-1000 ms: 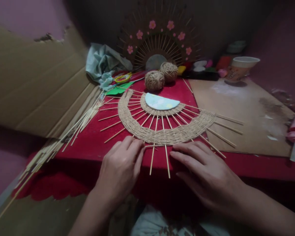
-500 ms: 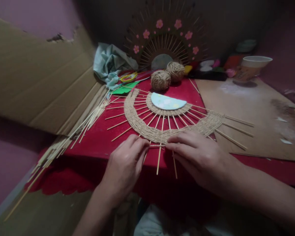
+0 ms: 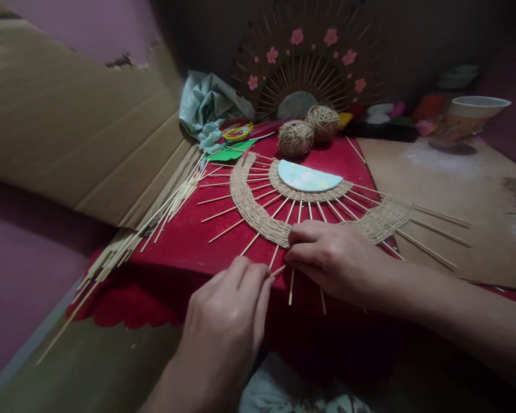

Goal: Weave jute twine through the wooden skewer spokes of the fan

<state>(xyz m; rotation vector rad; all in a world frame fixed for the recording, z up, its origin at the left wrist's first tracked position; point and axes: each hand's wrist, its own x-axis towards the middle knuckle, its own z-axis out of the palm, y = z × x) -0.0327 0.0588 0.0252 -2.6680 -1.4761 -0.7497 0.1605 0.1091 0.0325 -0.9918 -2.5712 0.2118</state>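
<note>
A half-round fan frame of thin sticks lies on the red cloth, with a woven twine band [image 3: 260, 221] across its sticks and a light-blue half-disc [image 3: 307, 176] at its centre. My left hand [image 3: 230, 315] is closed in a pinch on a short taut length of twine [image 3: 278, 271], just off the band's near edge. My right hand [image 3: 333, 261] rests over the band's near side, its fingers pressed together at the twine's other end. Those fingertips hide part of the weave and some sticks. Bare stick ends poke out below the hands.
Loose sticks [image 3: 155, 209] lie along the left side by a cardboard sheet [image 3: 90, 126]. Behind the frame sit two twine balls [image 3: 296, 138], yellow-handled scissors [image 3: 238, 133] and a crumpled cloth [image 3: 212, 100]. A flowered fan [image 3: 298, 54] stands at the back; a cup [image 3: 468, 120] is right.
My left hand has drawn toward me, away from the band, and the twine now slants down to it. My right hand stays at the band. The whole view has shifted, putting things farther right.
</note>
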